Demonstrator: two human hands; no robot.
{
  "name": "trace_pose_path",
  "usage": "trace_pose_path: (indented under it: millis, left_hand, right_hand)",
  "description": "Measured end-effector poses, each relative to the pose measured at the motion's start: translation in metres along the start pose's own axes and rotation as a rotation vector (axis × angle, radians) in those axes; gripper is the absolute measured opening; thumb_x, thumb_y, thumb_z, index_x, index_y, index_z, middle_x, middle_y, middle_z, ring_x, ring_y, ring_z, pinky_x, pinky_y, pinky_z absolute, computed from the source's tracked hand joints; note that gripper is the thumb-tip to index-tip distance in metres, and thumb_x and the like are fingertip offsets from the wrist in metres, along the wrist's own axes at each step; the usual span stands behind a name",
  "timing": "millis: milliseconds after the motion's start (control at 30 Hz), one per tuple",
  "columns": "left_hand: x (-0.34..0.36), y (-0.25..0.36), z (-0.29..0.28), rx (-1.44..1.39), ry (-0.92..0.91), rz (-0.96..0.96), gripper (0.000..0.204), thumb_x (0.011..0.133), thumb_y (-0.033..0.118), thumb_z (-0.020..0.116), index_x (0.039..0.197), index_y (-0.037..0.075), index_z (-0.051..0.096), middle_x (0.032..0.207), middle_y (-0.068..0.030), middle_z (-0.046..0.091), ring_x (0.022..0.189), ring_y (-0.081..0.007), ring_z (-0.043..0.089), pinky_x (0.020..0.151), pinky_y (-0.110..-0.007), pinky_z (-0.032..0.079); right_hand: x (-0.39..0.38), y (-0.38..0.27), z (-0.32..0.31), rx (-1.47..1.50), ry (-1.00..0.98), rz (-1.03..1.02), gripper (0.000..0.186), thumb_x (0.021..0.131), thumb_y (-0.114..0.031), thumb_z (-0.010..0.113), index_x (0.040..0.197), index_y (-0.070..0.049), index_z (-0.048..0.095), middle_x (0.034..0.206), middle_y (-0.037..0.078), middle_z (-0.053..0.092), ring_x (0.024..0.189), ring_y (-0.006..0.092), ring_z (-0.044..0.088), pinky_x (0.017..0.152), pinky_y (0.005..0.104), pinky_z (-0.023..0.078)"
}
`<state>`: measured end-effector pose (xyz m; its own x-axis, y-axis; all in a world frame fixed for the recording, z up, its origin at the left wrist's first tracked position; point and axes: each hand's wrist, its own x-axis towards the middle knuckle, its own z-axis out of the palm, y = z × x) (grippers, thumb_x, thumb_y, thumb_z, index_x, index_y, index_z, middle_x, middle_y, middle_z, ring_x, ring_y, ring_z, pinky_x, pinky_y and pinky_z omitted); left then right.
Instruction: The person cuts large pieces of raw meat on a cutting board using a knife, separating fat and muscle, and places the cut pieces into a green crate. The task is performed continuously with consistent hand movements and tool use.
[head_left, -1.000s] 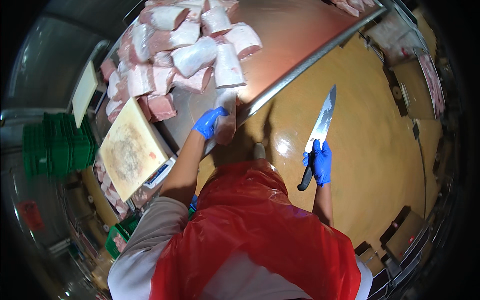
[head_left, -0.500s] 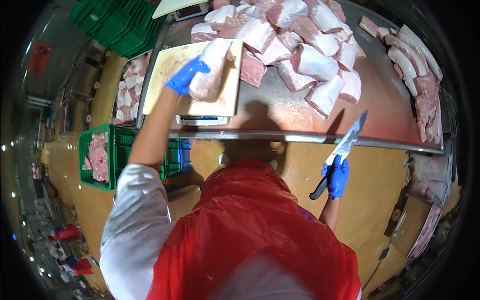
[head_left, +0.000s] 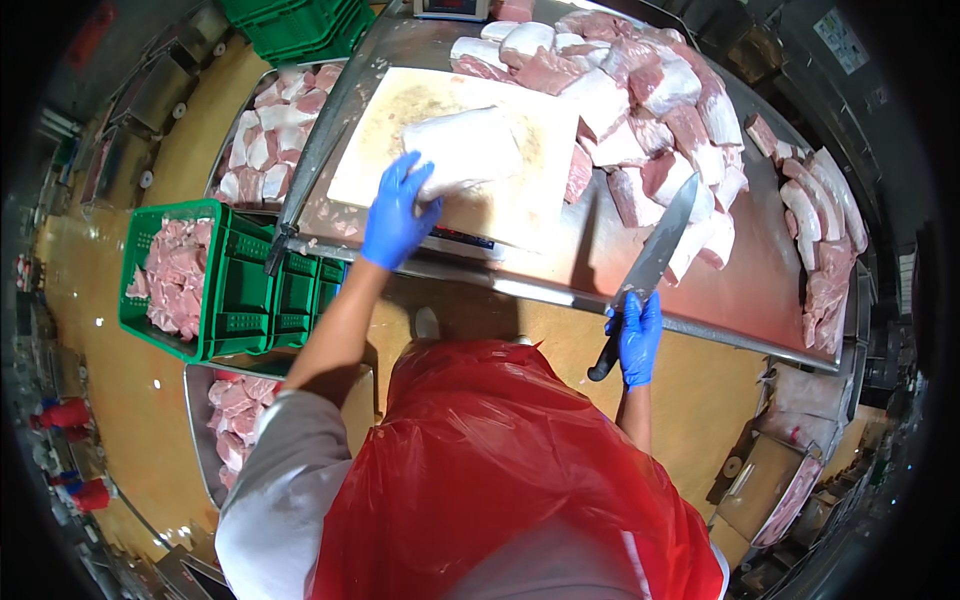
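Note:
A block of pale, fat-covered meat (head_left: 462,145) lies crosswise on the cream cutting board (head_left: 372,150). At its near left corner is my left hand (head_left: 396,218), blue-gloved, fingers spread and not closed round the meat; whether the fingertips touch it I cannot tell. My right hand (head_left: 638,338), also blue-gloved, grips the black handle of a knife (head_left: 660,245) over the table's front edge. The blade points up and away, near the big pile of cut meat (head_left: 665,110). A scale (head_left: 462,238) shows partly under the board's near edge.
The steel table (head_left: 740,300) carries longer meat strips (head_left: 825,210) at the far right. Left of it stand a tray of meat blocks (head_left: 270,140), a green crate (head_left: 205,345) of trimmings, and a lower metal tub (head_left: 205,440) of meat. Green crates (head_left: 300,30) are stacked behind.
The meat has gone from lengthwise to crosswise on the board, and my left hand has loosened from it. The knife stays in my right hand. The whole view has shifted and turned.

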<state>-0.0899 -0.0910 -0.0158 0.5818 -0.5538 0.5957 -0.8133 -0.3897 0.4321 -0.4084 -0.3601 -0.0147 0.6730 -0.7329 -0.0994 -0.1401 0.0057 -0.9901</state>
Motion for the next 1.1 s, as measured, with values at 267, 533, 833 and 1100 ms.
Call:
trace_pose_path:
  millis: [267,533,833,1100]
  left_hand:
    - [-0.018,0.028,-0.002,-0.129,0.306,-0.150,0.030,0.076,0.002,0.075,0.106,0.005,0.068,0.103,-0.0111,0.061,0.088,-0.0280,0.064,0.076,-0.038,0.055]
    - [-0.024,0.018,0.022,-0.055,0.424,-0.155,0.021,0.075,-0.001,0.071,0.095,0.004,0.069,0.094,-0.0115,0.066,0.083,-0.0296,0.065,0.073,-0.039,0.055]
    - [-0.036,0.022,0.025,0.025,0.392,-0.182,0.018,0.077,0.001,0.071,0.094,0.004,0.067,0.094,-0.0114,0.066,0.083,-0.0302,0.066,0.074,-0.039,0.055]
    - [-0.040,0.012,-0.002,-0.298,0.477,-0.534,0.040,0.081,0.007,0.070,0.118,0.004,0.056,0.105,-0.0193,0.056,0.088,-0.0359,0.060,0.079,-0.041,0.052]
  right_hand:
    - [0.040,-0.058,0.132,-0.654,-0.291,-0.628,0.018,0.102,-0.015,0.056,0.112,0.000,0.053,0.089,0.024,0.070,0.070,0.0383,0.068,0.060,0.0437,0.052]
    - [0.082,-0.091,0.237,-1.038,-0.541,-0.754,0.024,0.103,-0.027,0.050,0.111,-0.005,0.047,0.081,0.024,0.066,0.073,0.0441,0.066,0.062,0.0532,0.051]
    - [0.087,-0.089,0.147,-1.344,-0.879,-0.669,0.025,0.095,-0.016,0.055,0.117,-0.005,0.046,0.087,0.026,0.067,0.079,0.0419,0.068,0.066,0.0506,0.054]
    - [0.061,-0.142,0.069,-1.530,-0.801,-0.594,0.030,0.092,-0.011,0.060,0.117,-0.003,0.044,0.082,0.024,0.063,0.074,0.0436,0.066,0.061,0.0519,0.052]
